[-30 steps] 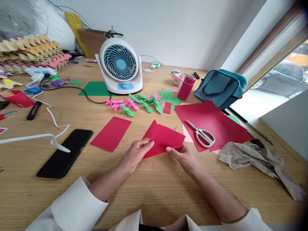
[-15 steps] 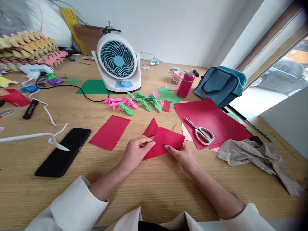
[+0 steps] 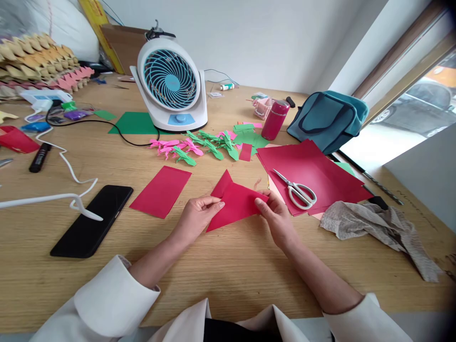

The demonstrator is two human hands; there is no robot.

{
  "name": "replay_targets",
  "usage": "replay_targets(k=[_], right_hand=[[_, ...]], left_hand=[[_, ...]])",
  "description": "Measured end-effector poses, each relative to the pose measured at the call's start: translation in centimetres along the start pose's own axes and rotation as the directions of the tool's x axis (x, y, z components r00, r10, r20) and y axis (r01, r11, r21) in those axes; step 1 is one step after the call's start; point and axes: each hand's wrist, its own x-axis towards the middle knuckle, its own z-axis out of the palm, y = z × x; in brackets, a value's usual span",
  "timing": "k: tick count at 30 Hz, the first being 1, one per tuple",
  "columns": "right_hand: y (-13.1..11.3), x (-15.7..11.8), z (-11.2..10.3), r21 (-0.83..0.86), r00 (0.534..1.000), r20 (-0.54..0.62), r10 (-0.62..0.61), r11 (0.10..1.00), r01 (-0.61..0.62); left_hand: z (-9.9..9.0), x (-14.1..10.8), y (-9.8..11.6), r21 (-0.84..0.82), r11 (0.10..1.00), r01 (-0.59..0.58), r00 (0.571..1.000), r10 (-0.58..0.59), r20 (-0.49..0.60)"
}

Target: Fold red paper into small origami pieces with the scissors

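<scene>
Between my two hands is a folded sheet of red paper (image 3: 235,204), held just above the wooden table (image 3: 221,270). My left hand (image 3: 201,213) pinches its left edge between thumb and fingers. At the right corner, my right hand (image 3: 278,216) grips the paper with the thumb on top and fingers behind. A pointed red flap sticks up at the back left of the sheet. Left of my hands lies a flat red paper rectangle (image 3: 162,191). White-handled scissors (image 3: 297,190) rest on large red sheets (image 3: 320,171) to the right.
Folded pink and green paper shapes (image 3: 199,145) lie beyond my hands, before a white fan (image 3: 173,85). A black phone (image 3: 92,221) and white cable are at left. A red bottle (image 3: 275,119), teal bag (image 3: 326,121) and crumpled cloth (image 3: 377,228) stand or lie at right.
My right hand has shifted to the paper's upper right corner, and the red sheet's right part has narrowed as its edge bends. The left hand keeps its pinch. The view has shifted slightly.
</scene>
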Motion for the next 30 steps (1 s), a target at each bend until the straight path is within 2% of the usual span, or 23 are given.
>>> replay_targets(k=[2,4,5,7,8,10,13,15,18,30], right_hand=[[-0.5,0.0,-0.7,-0.123,0.979,-0.115,-0.170,0.980,0.155],[-1.0,-0.3,-1.1,-0.302,0.928,-0.159,-0.338,0.911,0.281],[-1.3,-0.5,-1.2,-0.388,0.908,-0.122,-0.401,0.861,0.328],[-1.6,-0.9,-1.1,-0.509,0.887,0.074,-0.457,0.747,0.427],[-1.7,-1.2,-0.9,-0.536,0.872,0.204,-0.445,0.695,0.479],[-1.4,-1.5,-0.5,-0.556,0.815,0.433,-0.384,0.598,0.577],[-0.6,-1.7,0.1,-0.587,0.740,0.606,-0.292,0.462,0.664],[0.0,-1.6,0.2,-0.608,0.720,0.644,-0.259,0.398,0.687],[0.4,-1.5,0.2,-0.624,0.713,0.660,-0.234,0.357,0.695],[0.4,-1.4,0.4,-0.635,0.713,0.668,-0.212,0.337,0.695]], left_hand=[[-0.2,0.0,0.0,0.114,0.991,-0.068,0.998,0.067,0.018],[-0.2,-0.1,0.0,0.211,0.972,-0.104,0.994,0.094,0.057],[-0.1,-0.2,0.0,0.252,0.961,-0.114,0.992,0.098,0.076],[0.1,-0.4,-0.1,0.318,0.940,-0.122,0.990,0.093,0.104],[0.2,-0.6,-0.1,0.342,0.932,-0.119,0.990,0.085,0.112],[0.5,-0.7,-0.2,0.376,0.920,-0.108,0.991,0.069,0.116],[0.6,-0.8,-0.3,0.405,0.908,-0.103,0.992,0.065,0.107],[0.7,-0.8,-0.4,0.417,0.902,-0.115,0.991,0.078,0.105],[0.7,-0.8,-0.7,0.443,0.886,-0.139,0.987,0.089,0.131],[1.0,-1.1,0.2,0.656,0.686,-0.313,0.949,0.191,0.253]])
